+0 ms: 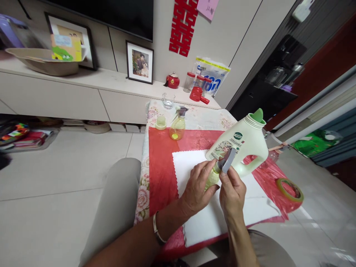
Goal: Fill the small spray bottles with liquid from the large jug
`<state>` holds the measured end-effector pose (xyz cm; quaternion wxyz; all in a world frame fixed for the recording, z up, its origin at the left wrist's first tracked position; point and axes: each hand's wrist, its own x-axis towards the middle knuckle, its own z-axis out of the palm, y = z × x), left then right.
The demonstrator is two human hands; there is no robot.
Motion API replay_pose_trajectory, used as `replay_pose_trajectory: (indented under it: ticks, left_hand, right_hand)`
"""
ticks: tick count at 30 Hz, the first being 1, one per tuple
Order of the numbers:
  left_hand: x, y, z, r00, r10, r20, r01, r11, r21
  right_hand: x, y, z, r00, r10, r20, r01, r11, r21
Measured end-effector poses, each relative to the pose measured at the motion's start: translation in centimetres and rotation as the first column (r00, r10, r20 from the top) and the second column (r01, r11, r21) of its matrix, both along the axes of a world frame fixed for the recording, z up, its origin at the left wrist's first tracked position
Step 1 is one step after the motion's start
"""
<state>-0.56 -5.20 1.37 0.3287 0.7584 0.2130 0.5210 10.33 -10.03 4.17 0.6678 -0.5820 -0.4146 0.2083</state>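
A small yellow-green spray bottle (212,181) is held over a white scallop-edged sheet (205,222). My left hand (197,187) closes around its body and neck. The thumb and fingers of my right hand (232,189) grip its grey trigger head (228,160). Just behind my hands stands a large pale green jug (244,139) with an uncapped mouth, a green spout inside it and a handle on the right. Farther back on the table, a second spray bottle (178,128) stands upright beside a pale green cap (160,122).
Red plastic (161,167) covers part of the floral tablecloth (143,196). A roll of tape (290,191) lies at the right, near another spray bottle (274,154) partly behind the jug. A glass mug (168,100) stands at the back edge, before a cabinet holding jars and a red scoop (196,94).
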Motion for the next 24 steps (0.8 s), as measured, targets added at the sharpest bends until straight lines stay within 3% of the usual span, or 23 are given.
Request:
replay_pose_trajectory:
  ticks: [15,24]
  left_hand:
    - [0.3,0.1,-0.2,0.999,0.020,0.028,-0.020,1.000,-0.001]
    - [0.2,0.0,-0.6,0.999,0.025,0.033,-0.024,1.000,-0.002]
  right_hand:
    - [-1.4,0.4,0.7,0.992,-0.105,0.066,0.106,0.994,-0.005]
    - [-2.3,0.6,0.2,0.986,-0.162,-0.047,0.163,0.986,0.018]
